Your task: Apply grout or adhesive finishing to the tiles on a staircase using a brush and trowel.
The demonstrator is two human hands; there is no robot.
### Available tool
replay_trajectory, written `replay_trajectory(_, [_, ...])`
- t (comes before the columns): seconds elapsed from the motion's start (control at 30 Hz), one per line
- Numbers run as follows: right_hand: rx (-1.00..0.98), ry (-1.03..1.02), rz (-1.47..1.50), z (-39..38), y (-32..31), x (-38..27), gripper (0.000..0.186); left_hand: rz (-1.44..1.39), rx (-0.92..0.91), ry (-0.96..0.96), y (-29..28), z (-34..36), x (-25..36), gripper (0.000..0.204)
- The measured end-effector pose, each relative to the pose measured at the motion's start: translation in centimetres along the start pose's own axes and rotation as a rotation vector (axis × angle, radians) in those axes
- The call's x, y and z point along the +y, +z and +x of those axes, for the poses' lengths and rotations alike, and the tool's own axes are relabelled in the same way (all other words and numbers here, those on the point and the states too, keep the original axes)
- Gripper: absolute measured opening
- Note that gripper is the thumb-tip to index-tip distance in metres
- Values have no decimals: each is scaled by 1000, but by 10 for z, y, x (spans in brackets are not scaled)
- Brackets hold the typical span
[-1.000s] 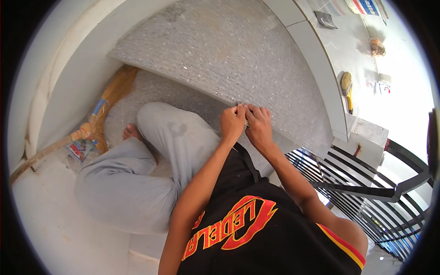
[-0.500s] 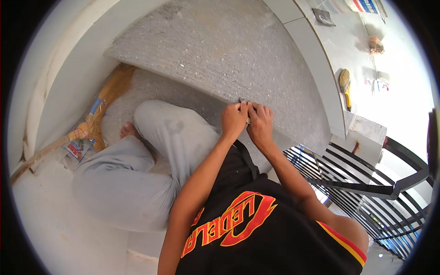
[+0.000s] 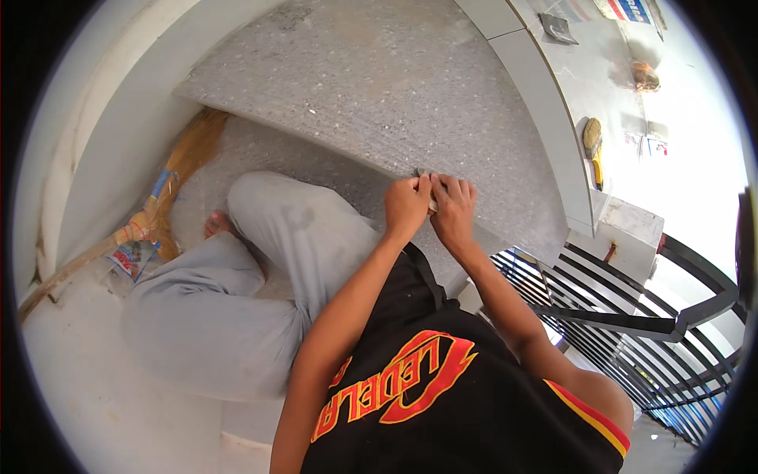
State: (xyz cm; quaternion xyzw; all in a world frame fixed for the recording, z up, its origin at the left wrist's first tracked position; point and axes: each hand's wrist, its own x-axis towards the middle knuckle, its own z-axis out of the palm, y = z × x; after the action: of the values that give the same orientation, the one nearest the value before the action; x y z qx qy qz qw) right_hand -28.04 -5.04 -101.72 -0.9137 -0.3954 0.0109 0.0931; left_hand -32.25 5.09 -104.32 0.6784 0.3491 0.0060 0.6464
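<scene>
My left hand [image 3: 407,208] and my right hand [image 3: 454,207] are side by side at the front edge of the grey speckled stone step [image 3: 379,87]. Both are closed, thumbs and fingertips pressed together, on a small piece that looks like folded sandpaper [image 3: 424,171]. Its dark end pokes out beyond my fingertips and rests at the step's edge; a pale part shows between my hands. Most of it is covered by my fingers.
At left a straw broom [image 3: 170,186] leans by the curved white wall, with a printed packet [image 3: 130,258] beside it. On the white ledge at right lie a yellow-handled brush [image 3: 594,150] and a grey folded sheet [image 3: 559,29]. Black metal railing [image 3: 624,316] stands at lower right.
Both hands have shifted slightly to the right along the step's edge, still closed on the small piece. The view has moved a little too.
</scene>
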Motion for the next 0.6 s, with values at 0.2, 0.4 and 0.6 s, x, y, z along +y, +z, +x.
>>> replay_trajectory(0.2, [-11,25,-32,1,3,2,42,-238,-80,-103,-5,-1,6,38])
replay_trajectory(0.4, [-49,10,33,19,-7,-14,41,-291,-58,-135,-16,-3,5,35])
replay_trajectory(0.6, [-13,-58,63,3,0,-44,41,-76,46,-136,-24,-14,-23,40])
